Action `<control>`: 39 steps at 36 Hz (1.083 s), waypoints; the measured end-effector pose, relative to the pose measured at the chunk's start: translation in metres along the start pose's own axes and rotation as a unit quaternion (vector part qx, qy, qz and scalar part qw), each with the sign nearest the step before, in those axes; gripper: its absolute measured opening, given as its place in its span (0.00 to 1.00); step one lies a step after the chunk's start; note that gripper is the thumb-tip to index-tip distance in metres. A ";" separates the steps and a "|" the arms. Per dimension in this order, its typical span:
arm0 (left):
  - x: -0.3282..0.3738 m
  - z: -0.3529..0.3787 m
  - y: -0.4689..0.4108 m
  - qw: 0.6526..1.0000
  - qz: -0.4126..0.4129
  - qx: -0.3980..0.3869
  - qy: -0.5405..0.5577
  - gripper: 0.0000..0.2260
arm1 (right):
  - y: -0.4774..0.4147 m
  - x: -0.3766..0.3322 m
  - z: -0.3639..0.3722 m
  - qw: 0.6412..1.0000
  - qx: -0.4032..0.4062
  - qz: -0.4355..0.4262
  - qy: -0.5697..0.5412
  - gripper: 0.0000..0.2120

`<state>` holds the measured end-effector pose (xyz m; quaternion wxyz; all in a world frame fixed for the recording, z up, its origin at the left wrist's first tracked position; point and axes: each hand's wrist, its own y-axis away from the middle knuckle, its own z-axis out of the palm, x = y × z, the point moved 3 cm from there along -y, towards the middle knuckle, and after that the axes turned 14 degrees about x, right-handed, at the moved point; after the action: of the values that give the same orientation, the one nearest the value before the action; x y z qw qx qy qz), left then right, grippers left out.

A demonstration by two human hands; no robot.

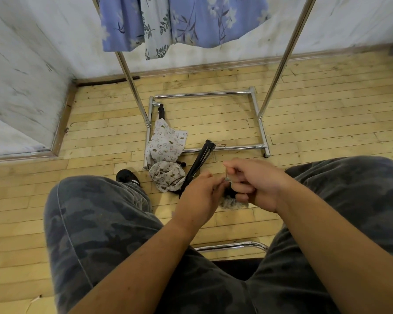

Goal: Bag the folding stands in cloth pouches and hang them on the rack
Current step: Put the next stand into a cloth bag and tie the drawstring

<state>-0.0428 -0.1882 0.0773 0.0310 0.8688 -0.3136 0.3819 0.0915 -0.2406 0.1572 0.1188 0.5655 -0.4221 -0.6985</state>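
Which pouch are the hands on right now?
The pouch hanging under the left hand and right hand, which pinch its top; the flat pouch and crumpled pouch lie on the floor.

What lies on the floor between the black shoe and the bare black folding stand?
A crumpled printed cloth pouch, seen in the head view.

The person wore grey camouflage trousers [93, 223] (pale stitching down the seam), and a black shoe [126, 176] with white stripes showed left of the left hand [199, 197].

On the floor [100, 137], pouches [166, 143] lie over the rack [202, 94] base's left corner (folding stand [202, 157] just right).
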 end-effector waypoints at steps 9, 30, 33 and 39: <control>0.006 -0.009 -0.002 0.983 -0.061 -0.092 0.146 0.21 | 0.002 -0.016 -0.013 0.932 0.095 -0.155 0.313 0.19; 0.021 0.015 -0.015 0.995 -0.041 -0.076 0.043 0.27 | 0.023 -0.037 0.028 0.917 0.145 -0.230 0.293 0.14; 0.019 0.011 -0.013 0.995 -0.022 -0.098 -0.011 0.33 | 0.025 -0.034 0.030 0.909 0.115 -0.225 0.332 0.15; 0.018 0.001 -0.038 0.966 -0.152 -0.110 0.177 0.22 | 0.023 -0.048 0.013 0.886 0.113 -0.273 0.357 0.16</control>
<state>-0.0114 -0.1679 0.0955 0.2392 0.8162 -0.2080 0.4831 0.0892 -0.2181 0.2067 0.0016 0.8791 -0.2562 -0.4020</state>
